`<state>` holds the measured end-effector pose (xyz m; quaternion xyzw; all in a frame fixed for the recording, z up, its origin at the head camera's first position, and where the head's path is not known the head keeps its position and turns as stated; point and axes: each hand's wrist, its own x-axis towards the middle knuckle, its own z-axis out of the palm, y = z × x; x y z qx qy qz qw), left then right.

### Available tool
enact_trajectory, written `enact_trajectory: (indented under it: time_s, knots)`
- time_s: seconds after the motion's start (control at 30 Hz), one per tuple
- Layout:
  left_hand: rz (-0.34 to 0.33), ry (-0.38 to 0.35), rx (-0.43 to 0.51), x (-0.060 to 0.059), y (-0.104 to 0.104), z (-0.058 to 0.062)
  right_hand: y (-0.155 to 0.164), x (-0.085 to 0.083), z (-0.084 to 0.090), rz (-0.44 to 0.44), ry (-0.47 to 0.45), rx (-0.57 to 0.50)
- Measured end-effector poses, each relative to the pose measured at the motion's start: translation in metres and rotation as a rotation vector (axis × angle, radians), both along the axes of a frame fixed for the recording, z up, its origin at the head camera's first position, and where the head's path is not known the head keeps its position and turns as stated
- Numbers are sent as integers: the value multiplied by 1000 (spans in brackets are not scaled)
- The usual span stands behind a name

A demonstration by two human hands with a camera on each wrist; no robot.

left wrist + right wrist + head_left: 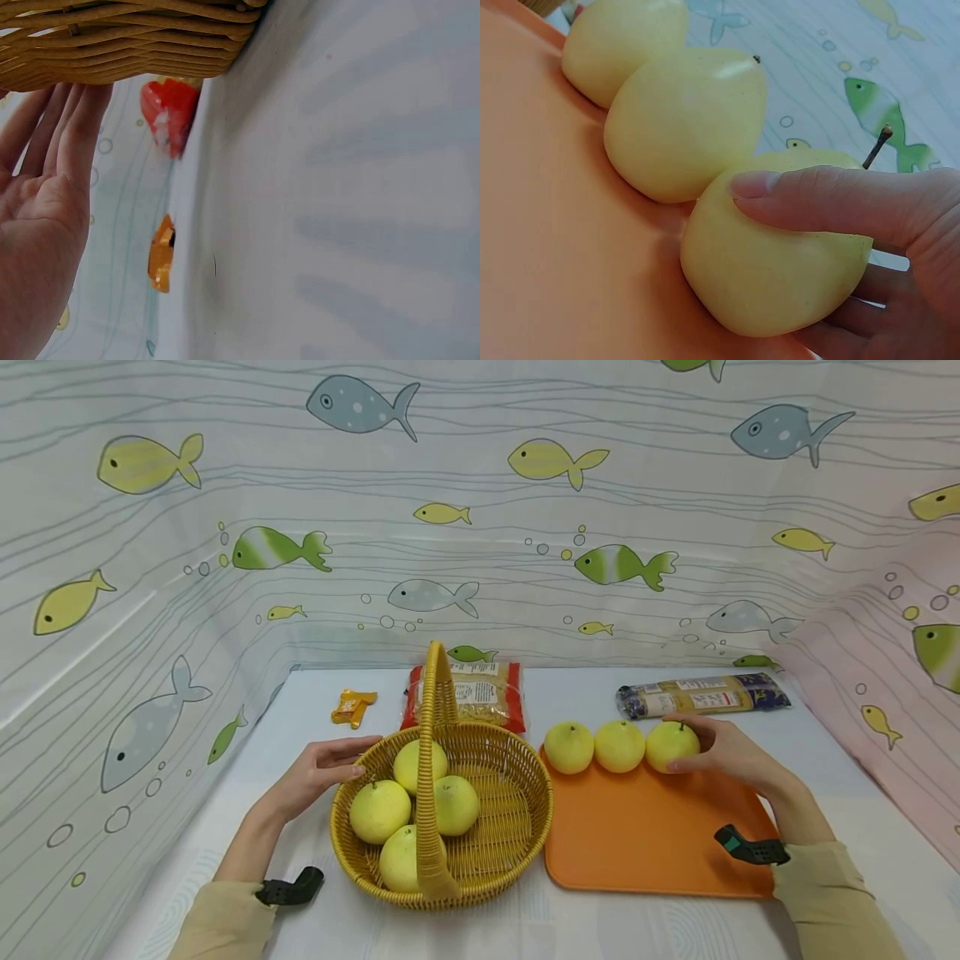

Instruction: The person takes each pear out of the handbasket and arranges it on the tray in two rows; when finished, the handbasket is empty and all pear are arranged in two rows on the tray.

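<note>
Right hand: the right hand [731, 752] is curling round the rightmost pear [672, 746] of a row of three, thumb laid across its near face and the other fingers wrapping behind it; in the right wrist view the thumb [810, 199] is pressing flat on the yellow skin.
Held pear: it is sitting on the far edge of the orange tray [645, 843], stem pointing up, touching the middle pear [619, 746] on its left.
Row on the tray: the left pear [569, 747] is lying just beside the middle one, all three lining up along the tray's far side.
Left hand: the left hand [318, 772] is resting against the left outer wall of the wicker basket [510, 827], fingers straight and relaxed, grasping nothing; in the left wrist view the fingertips [79, 112] are touching the woven side.
Basket: it is standing near the middle of the white table [570, 693], just left of the tray, its tall handle [435, 760] arching over four more pears [379, 811].
Far side: a red-edged noodle packet [468, 693] is lying behind the basket, a small orange wrapper [352, 706] to its left, and a long dark-ended packet [701, 693] beyond the tray.
Surround: a fish-patterned curtain [480, 502] is hanging round the table.
</note>
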<state>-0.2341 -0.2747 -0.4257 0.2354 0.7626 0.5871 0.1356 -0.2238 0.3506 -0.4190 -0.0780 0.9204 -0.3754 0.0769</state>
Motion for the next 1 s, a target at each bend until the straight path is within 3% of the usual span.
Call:
enact_trajectory:
  time_s: [0.47, 1.0]
  knots:
    - [6, -2, 0, 2, 0, 0, -1, 0, 2, -8, -30, -4]
    - [9, -6, 0, 1, 0, 0, 0, 2, 8, -6, 1, -21]
